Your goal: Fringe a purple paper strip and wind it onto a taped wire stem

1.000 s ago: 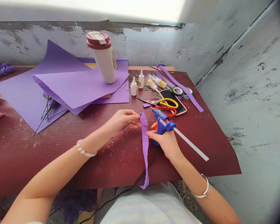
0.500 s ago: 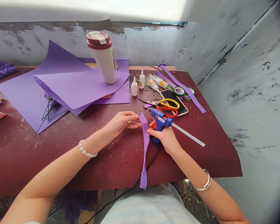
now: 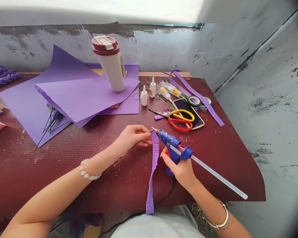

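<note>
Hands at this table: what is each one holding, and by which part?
The right hand grips a blue hot glue gun by its handle; the left hand pinches the top end of a ruffled purple crepe paper strip.

Brightness: bright, even daylight; the overexposed band (image 3: 96, 11) along the top is burnt out to white.
Light source: from above and ahead, past the top of the concrete wall (image 3: 149, 46).
Shadows: faint and soft, with a light one beneath the hot glue gun (image 3: 173, 148).
Glare: a pale sheen across the middle of the maroon mat (image 3: 228, 175).
Blur: none strong; the frame stays sharp.
Distortion: wide-lens bowing, with lines curving near the edges and dark vignetting in the right corners.
</note>
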{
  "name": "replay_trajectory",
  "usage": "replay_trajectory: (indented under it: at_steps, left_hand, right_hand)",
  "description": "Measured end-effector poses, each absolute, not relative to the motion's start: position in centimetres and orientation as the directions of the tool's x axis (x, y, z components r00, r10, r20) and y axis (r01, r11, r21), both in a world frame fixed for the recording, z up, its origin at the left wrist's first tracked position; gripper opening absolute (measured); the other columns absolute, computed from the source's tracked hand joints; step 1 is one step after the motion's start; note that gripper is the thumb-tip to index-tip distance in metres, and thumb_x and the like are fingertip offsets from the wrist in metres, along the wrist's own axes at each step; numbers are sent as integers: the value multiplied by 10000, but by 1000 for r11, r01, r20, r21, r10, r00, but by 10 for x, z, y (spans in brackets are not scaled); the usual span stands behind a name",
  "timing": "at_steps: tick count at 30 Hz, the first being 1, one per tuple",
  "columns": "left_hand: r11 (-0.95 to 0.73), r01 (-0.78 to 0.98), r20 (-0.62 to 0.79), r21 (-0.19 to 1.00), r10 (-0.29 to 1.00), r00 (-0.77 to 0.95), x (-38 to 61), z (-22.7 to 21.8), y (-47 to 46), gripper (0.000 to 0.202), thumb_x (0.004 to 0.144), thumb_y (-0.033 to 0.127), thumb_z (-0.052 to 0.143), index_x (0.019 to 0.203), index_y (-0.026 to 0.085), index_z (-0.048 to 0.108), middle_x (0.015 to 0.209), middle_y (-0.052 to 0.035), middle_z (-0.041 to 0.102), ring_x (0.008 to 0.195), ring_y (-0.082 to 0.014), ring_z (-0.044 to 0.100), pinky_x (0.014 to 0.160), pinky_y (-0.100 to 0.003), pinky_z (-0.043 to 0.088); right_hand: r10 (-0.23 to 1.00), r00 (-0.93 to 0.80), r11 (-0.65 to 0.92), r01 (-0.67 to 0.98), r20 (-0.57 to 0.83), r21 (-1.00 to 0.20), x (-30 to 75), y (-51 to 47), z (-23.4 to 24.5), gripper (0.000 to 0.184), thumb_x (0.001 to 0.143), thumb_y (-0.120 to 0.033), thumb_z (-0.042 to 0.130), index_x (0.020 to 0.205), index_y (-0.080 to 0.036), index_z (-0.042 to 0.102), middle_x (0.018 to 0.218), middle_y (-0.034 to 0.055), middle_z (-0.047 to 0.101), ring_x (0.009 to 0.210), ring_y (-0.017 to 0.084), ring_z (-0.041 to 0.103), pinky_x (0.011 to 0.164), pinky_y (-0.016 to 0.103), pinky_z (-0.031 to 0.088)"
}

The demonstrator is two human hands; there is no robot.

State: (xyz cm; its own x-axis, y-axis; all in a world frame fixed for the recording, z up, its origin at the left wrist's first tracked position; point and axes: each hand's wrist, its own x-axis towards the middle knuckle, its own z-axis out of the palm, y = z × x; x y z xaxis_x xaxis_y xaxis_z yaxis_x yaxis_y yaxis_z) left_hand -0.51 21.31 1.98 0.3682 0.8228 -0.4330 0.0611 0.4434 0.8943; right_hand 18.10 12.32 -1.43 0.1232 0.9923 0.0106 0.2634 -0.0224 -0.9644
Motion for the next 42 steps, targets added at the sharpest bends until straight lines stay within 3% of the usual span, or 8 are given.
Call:
replay_trajectory:
  at_steps: [6, 18, 25, 33, 42]
  left_hand:
    - [440, 63, -432, 896, 828, 357, -9, 15, 218, 212, 761, 312, 779, 804, 133, 673, 790, -63, 771, 760, -168, 742, 678, -236, 588]
    - [436, 49, -421, 899, 826, 375, -10, 15, 217, 148, 779, 253, 760, 822, 135, 680, 776, -51, 775, 763, -162, 749, 670, -222, 589]
    - [408, 51, -395, 912, 836, 382, -10, 12, 218, 125, 788, 232, 744, 830, 134, 679, 771, -45, 777, 751, -148, 751, 658, -202, 588]
    - [399, 60, -390, 915, 839, 380, -10, 13, 216, 134, 777, 237, 752, 825, 135, 680, 768, -45, 776, 751, -155, 750, 665, -215, 592]
    - [386, 59, -378, 921, 843, 382, -10, 13, 217, 130, 778, 230, 748, 826, 131, 679, 764, -45, 774, 747, -150, 748, 666, -213, 590]
  right_hand:
    - [995, 103, -29, 236, -5, -971, 186, 119, -18, 151, 780, -354, 658, 765, -204, 668, 695, 33, 695, 628, 212, 659, 629, 335, 574]
    - [982, 158, -142, 271, -101, -952, 184, 118, -25, 268, 766, -464, 663, 748, -197, 650, 680, 55, 670, 646, 243, 655, 710, 403, 566]
    - [962, 187, -235, 208, -198, -950, 178, 118, -5, 227, 731, -422, 660, 727, -197, 630, 675, 42, 679, 658, 233, 675, 717, 368, 578]
    - [963, 165, -252, 256, -215, -933, 181, 118, -12, 266, 723, -452, 649, 735, -186, 653, 661, 49, 665, 642, 242, 658, 719, 393, 566]
    - [951, 241, -267, 318, -195, -910, 183, 117, -26, 324, 686, -490, 654, 781, -183, 701, 820, 100, 720, 829, 325, 681, 850, 487, 517]
